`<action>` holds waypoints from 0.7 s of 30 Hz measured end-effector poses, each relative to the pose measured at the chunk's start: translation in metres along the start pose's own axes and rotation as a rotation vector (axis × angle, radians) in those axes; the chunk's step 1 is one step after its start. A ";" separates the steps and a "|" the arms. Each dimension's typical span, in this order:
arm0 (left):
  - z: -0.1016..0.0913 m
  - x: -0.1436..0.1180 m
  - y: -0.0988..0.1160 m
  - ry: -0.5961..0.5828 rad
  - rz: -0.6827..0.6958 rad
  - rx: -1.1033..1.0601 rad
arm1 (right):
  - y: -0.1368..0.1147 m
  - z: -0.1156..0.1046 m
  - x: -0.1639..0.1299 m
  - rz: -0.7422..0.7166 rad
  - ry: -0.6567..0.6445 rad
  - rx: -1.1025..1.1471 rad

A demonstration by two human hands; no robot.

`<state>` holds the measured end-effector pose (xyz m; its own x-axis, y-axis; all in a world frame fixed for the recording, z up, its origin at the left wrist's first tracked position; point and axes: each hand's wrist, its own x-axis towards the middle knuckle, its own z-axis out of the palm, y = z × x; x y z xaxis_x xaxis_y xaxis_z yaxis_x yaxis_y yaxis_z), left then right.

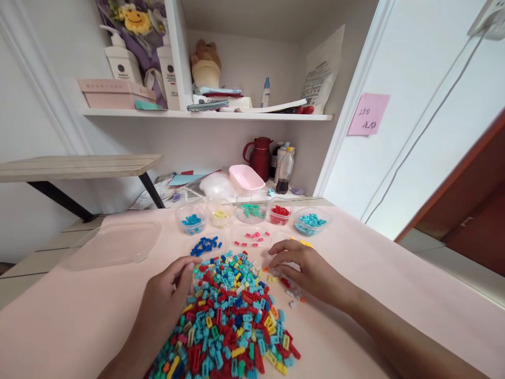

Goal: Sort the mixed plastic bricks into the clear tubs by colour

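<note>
Plastic bricks (194, 359) mostly lie unsorted in one pile (229, 316), fewer colour-sorted in tubs (240, 215) behind it, left hand (165, 292) and right hand (303, 265) at its edges, fingers narrow, grip unclear.

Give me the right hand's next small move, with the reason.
Probably pinch the small orange brick: it lies beside the right hand, at the edge of the mixed pile, while the clear tubs behind seem to hold one colour each. Whether that hand already grips something is hard to tell.
</note>
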<state>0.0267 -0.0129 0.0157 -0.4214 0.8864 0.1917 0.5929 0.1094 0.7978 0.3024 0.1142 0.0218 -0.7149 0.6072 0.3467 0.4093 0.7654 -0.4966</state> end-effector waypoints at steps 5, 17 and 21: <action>-0.004 -0.001 0.003 0.097 -0.032 -0.031 | 0.000 0.001 -0.002 -0.009 -0.027 -0.037; -0.003 0.003 0.000 0.106 -0.099 -0.100 | -0.005 0.001 -0.003 -0.028 -0.109 -0.117; -0.006 0.003 -0.003 0.103 -0.095 -0.081 | -0.005 0.002 -0.004 -0.008 -0.091 -0.131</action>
<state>0.0198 -0.0131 0.0175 -0.5437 0.8224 0.1672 0.4912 0.1503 0.8580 0.3020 0.1074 0.0218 -0.7645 0.5838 0.2734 0.4696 0.7949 -0.3842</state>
